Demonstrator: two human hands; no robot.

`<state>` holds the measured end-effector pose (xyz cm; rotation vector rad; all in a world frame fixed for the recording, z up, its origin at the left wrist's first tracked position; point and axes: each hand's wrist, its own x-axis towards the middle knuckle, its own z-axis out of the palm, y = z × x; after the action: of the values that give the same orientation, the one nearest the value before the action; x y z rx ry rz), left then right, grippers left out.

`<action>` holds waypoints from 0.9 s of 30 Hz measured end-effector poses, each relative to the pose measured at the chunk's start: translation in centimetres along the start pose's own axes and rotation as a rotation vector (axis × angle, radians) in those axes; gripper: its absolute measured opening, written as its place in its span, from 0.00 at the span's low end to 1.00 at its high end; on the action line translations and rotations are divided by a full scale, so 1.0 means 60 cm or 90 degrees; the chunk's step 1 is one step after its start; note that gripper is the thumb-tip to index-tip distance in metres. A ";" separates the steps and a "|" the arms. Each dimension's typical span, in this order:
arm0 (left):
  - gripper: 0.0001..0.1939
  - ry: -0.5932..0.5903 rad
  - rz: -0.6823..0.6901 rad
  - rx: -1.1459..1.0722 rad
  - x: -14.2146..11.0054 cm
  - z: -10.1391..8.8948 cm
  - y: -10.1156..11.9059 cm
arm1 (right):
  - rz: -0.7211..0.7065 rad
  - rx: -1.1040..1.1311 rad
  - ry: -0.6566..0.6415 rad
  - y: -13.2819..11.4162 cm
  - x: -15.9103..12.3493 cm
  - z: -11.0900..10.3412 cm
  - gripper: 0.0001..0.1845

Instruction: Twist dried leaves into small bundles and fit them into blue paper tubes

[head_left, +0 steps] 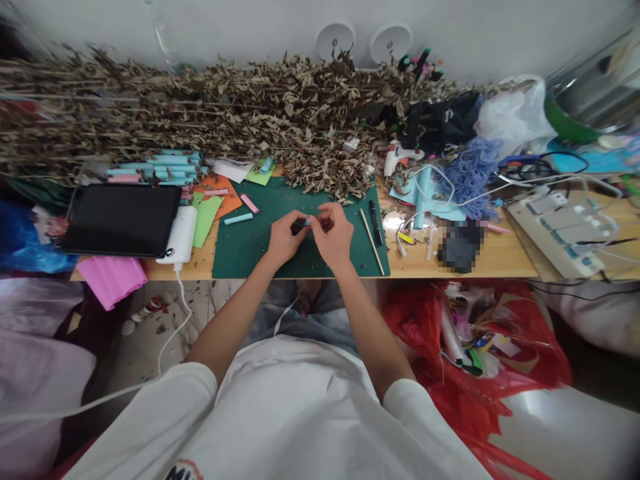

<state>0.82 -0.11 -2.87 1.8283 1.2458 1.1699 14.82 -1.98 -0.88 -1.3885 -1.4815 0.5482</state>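
Above the green cutting mat, my left hand and my right hand meet fingertip to fingertip. Pinched between them is a small light-blue piece, which looks like rolled paper; the fingers cover most of it. To the left on the mat lie a blue paper roll and a pink paper roll. Right of my right hand rest a thin wooden stick and a black pen.
Dried leafy stems fill the table's back. At left are a black tablet, a white power bank and stacked blue rolls. A glue gun, blue yarn and power strip lie right. A red bag is below.
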 end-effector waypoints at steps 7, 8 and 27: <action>0.05 0.002 0.013 0.001 -0.001 -0.001 -0.002 | -0.132 -0.173 -0.073 -0.008 -0.014 -0.021 0.13; 0.05 0.005 0.012 -0.005 -0.001 -0.001 -0.002 | -0.139 -0.181 -0.079 -0.008 -0.016 -0.024 0.14; 0.04 0.004 -0.003 0.005 0.001 -0.001 0.000 | 0.023 -0.085 -0.008 -0.020 0.005 0.009 0.09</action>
<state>0.79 -0.06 -2.84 1.8274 1.2600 1.1700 13.85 -1.82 0.01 -1.5197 -1.5283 0.4882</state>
